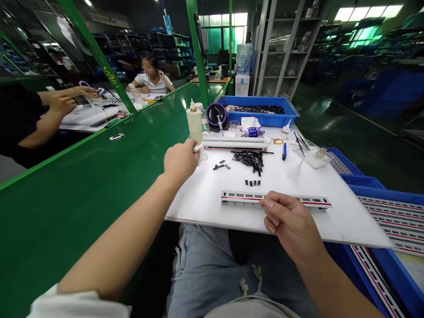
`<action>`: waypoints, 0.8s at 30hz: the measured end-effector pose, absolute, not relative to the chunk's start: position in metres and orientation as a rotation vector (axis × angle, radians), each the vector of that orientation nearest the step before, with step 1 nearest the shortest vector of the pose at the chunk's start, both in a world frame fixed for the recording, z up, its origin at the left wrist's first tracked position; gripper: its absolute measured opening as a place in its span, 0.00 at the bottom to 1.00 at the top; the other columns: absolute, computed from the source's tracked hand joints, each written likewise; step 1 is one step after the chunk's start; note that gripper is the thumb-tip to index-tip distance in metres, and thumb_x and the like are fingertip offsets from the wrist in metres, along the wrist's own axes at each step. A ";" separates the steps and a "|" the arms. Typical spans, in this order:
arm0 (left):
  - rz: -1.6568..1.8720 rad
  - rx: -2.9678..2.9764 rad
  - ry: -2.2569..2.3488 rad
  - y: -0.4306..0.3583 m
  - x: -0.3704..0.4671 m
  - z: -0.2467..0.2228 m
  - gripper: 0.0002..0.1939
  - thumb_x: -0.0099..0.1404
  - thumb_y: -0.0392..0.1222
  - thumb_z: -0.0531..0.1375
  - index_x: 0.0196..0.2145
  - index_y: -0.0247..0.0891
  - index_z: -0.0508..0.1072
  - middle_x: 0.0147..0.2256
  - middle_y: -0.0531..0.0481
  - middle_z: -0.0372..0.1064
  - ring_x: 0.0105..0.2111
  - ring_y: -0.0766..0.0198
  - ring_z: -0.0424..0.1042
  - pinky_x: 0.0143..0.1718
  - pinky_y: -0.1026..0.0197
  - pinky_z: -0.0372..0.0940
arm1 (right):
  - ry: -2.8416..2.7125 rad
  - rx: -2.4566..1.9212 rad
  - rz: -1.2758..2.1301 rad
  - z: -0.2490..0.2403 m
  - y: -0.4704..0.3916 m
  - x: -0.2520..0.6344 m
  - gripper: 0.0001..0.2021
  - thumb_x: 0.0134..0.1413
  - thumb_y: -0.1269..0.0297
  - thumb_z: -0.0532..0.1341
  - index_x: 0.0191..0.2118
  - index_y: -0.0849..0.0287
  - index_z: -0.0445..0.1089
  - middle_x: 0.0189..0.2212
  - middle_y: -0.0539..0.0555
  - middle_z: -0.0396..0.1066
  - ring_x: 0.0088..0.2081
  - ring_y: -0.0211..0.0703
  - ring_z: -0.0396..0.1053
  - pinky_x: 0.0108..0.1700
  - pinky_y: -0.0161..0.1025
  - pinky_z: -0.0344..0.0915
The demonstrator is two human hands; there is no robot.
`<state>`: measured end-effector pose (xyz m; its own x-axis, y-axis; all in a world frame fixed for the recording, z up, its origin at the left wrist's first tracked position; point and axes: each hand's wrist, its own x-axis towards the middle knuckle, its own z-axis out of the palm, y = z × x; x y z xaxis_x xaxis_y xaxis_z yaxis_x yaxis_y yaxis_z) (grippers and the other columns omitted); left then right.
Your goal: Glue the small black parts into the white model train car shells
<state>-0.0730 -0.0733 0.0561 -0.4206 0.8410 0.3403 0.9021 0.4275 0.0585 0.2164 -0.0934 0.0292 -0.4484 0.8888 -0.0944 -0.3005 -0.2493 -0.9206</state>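
Observation:
My left hand is closed on a crumpled white tissue at the table's left edge, beside the squeeze bottle. My right hand is in a pinch, thumb against fingertips, in front of a model train car body with a red stripe and window openings. Anything between those fingertips is too small to make out, and the hand hides part of the train body. A short row of small black pieces lies just beyond it, and a pile of black pieces lies farther back.
Behind the pile are white train bodies, a syringe and a blue bin of dark parts. A blue cutter and a glue tray are at right. Blue crates hold striped train sides. Co-workers sit beyond the green partition.

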 end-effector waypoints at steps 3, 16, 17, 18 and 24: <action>-0.195 -1.700 -2.462 -0.048 -0.081 0.030 0.20 0.65 0.42 0.54 0.54 0.32 0.68 0.43 0.35 0.74 0.46 0.46 0.73 0.46 0.51 0.64 | -1.212 -0.796 1.752 0.025 -0.094 0.222 0.12 0.49 0.59 0.68 0.23 0.60 0.70 0.22 0.46 0.57 0.19 0.30 0.52 0.19 0.32 0.54; -1.415 -2.006 -1.664 -0.145 0.051 0.048 0.09 0.59 0.30 0.61 0.37 0.41 0.75 0.41 0.45 0.75 0.40 0.57 0.72 0.42 0.54 0.68 | -1.422 -0.682 1.506 0.013 -0.100 0.211 0.10 0.61 0.61 0.60 0.44 0.51 0.78 0.34 0.50 0.61 0.25 0.33 0.63 0.23 0.34 0.63; -1.460 -2.010 -1.657 -0.150 0.057 0.048 0.11 0.58 0.29 0.61 0.38 0.41 0.75 0.41 0.45 0.75 0.40 0.57 0.72 0.41 0.54 0.69 | -1.437 -0.663 1.508 0.014 -0.101 0.209 0.10 0.61 0.61 0.60 0.44 0.50 0.78 0.34 0.50 0.61 0.25 0.33 0.63 0.23 0.34 0.63; -1.486 -2.021 -1.660 -0.153 0.061 0.046 0.13 0.58 0.28 0.62 0.39 0.41 0.75 0.41 0.46 0.76 0.39 0.57 0.72 0.41 0.53 0.69 | -1.449 -0.650 1.511 0.014 -0.102 0.208 0.10 0.62 0.62 0.60 0.45 0.49 0.78 0.34 0.50 0.61 0.25 0.33 0.63 0.23 0.34 0.63; -1.474 -2.050 -1.689 -0.151 0.060 0.036 0.15 0.57 0.27 0.62 0.40 0.42 0.76 0.41 0.47 0.78 0.39 0.57 0.72 0.41 0.52 0.70 | -1.546 -0.651 1.440 0.012 -0.102 0.209 0.12 0.63 0.64 0.58 0.46 0.50 0.77 0.33 0.51 0.63 0.27 0.35 0.63 0.25 0.34 0.62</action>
